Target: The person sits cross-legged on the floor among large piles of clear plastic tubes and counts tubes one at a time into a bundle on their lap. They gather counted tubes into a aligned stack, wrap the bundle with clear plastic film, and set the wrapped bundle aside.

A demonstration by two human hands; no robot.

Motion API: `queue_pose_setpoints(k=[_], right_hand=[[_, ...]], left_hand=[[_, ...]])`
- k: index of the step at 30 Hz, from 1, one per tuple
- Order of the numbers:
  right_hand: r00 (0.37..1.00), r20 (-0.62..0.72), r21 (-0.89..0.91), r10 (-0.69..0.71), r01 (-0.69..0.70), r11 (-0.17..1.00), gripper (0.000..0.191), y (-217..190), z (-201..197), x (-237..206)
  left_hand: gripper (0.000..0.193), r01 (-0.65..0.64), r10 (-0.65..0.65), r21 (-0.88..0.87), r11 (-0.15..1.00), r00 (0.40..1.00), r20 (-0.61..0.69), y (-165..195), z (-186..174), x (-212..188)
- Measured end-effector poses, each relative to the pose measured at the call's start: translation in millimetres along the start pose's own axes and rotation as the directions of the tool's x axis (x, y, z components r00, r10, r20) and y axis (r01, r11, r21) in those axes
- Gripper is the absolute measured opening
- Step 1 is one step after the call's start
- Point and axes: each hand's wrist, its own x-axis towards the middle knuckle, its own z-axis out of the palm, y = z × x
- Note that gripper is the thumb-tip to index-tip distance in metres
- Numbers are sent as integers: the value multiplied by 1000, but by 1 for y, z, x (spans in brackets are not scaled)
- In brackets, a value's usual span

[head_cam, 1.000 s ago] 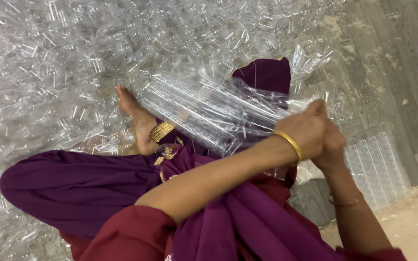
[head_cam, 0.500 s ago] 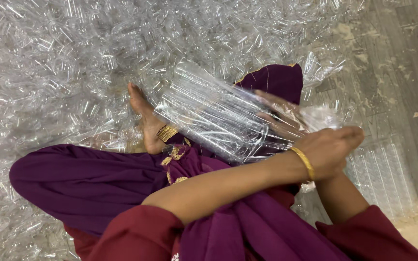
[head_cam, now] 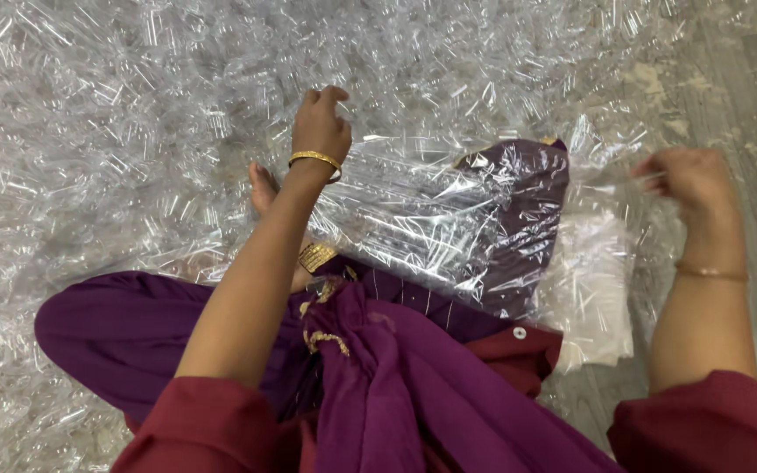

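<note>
I sit on the floor in purple cloth (head_cam: 177,350) with a bare foot (head_cam: 263,188) stretched forward. A clear plastic bag (head_cam: 431,219) packed with transparent tubes lies across my lap and knee. My left hand (head_cam: 321,127), with a gold bangle at the wrist, reaches forward over the bag's far end. Its fingers curl down onto the loose tubes there and I see nothing held in it. My right hand (head_cam: 694,180) is out to the right, fingers pinched on the bag's crinkled open edge (head_cam: 611,166).
A wide heap of loose clear plastic tubes (head_cam: 133,114) covers the floor ahead and to the left. Bare grey wooden floor (head_cam: 746,79) shows at the right. A flat stack of clear film (head_cam: 593,307) lies beside my right knee.
Both hands were together at the bag's right end. The left hand has swung left and forward onto the tube heap; the right hand has pulled out to the right with the bag's edge.
</note>
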Motion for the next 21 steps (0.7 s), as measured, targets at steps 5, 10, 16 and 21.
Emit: queue_pose_setpoints(k=[5, 10, 16, 21], right_hand=[[775, -160, -136, -611, 596, 792, 8, -83, 53, 55], [710, 199, -152, -676, 704, 694, 18, -167, 207, 49], [623, 251, -377, -740, 768, 518, 51, -163, 269, 21], [873, 369, -670, -319, 488, 559, 47, -144, 234, 34]], left_hand=[[68, -61, 78, 159, 985, 992, -99, 2, 17, 36], [51, -95, 103, 168, 981, 994, -35, -5, 25, 60], [36, 186, -197, -118, 975, 977, -87, -30, 4, 36], [36, 348, -388, -721, 599, 914, 119, -36, 3, -9]])
